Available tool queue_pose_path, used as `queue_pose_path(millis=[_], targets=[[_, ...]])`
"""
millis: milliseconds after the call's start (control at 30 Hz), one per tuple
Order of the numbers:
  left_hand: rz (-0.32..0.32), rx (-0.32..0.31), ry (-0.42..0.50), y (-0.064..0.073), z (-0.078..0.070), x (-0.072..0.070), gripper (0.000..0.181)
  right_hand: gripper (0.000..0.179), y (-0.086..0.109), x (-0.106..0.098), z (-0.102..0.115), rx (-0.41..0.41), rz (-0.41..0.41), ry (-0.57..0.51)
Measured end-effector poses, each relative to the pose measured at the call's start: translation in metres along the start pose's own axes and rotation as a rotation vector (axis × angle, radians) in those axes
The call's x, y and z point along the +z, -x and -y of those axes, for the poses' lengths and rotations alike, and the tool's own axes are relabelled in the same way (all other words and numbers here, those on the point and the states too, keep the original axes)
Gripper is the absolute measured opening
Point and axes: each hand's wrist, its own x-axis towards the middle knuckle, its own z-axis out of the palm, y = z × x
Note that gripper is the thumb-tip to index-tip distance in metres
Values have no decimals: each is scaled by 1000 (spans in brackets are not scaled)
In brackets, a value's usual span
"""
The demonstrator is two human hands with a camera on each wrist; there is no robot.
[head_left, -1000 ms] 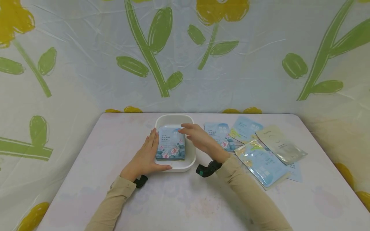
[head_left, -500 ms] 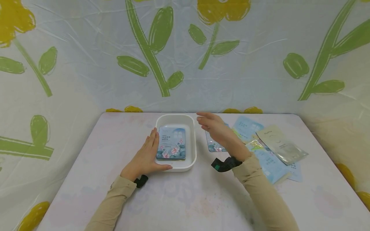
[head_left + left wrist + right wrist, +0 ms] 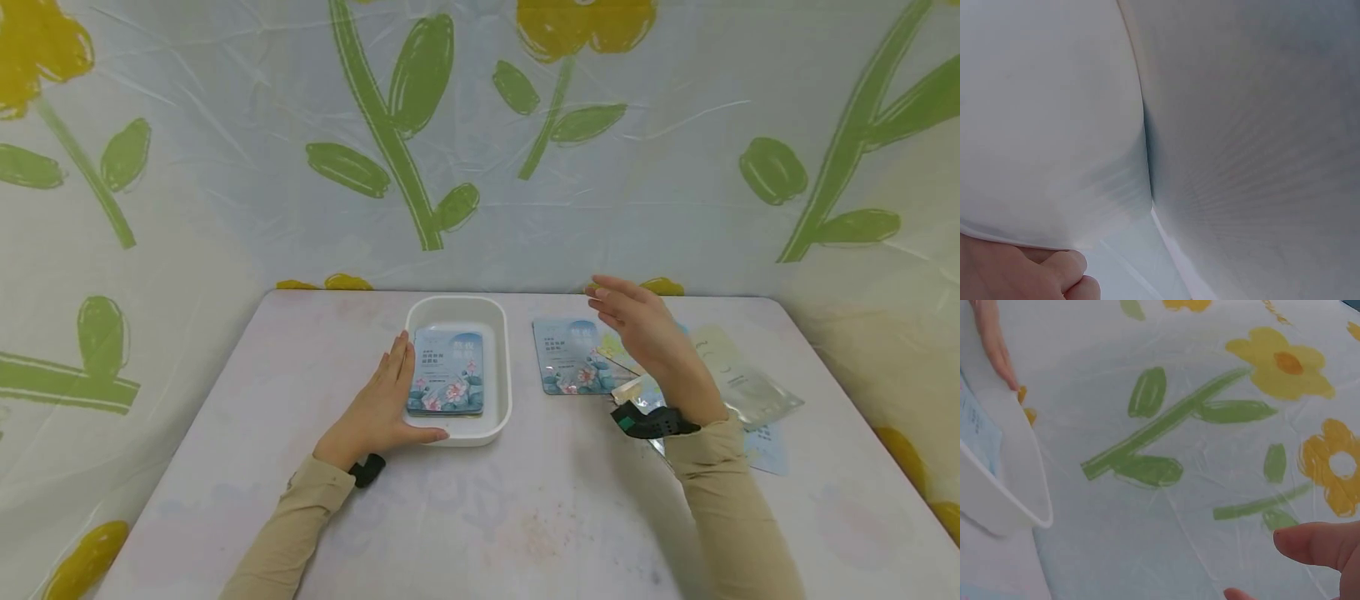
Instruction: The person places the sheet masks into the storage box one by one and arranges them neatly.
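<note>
A white plastic tub [image 3: 495, 421] stands on the table, holding a stack of blue sheet mask packets [image 3: 447, 371] printed with pink lotus flowers. My left hand [image 3: 378, 408] rests along the tub's left side, fingers straight and thumb stretched across its front rim. In the left wrist view, fingers [image 3: 1063, 269] show at the edge of the tub wall [image 3: 1054, 156]. My right hand [image 3: 648, 333] is raised over the loose packets at the right, fingers extended and nothing held. One lotus packet [image 3: 573, 357] lies flat between the tub and that hand.
Partly under the right arm are a pale green and silver packet [image 3: 757, 392] and a light blue one [image 3: 767, 450], overlapping others. Behind the table's back edge hangs a flower-print cloth [image 3: 652, 200].
My right hand has moved right, from over the packet stack in the tub to above the loose packets. The left hand keeps its place at the tub.
</note>
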Motion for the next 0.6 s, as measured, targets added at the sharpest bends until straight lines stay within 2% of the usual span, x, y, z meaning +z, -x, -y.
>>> queue_pose_path(millis=[133, 233, 367, 600], targets=[[9, -10, 9, 0, 0, 0, 142, 58, 12, -23, -4, -31, -53, 17], [14, -15, 16, 0, -1, -1, 142, 45, 20, -41, -7, -70, -85, -29], [12, -18, 18, 0, -1, -1, 143, 25, 31, -64, -10, -142, -107, -177], [15, -23, 4, 0, 0, 0, 143, 31, 47, -101, -19, -257, -138, -430]])
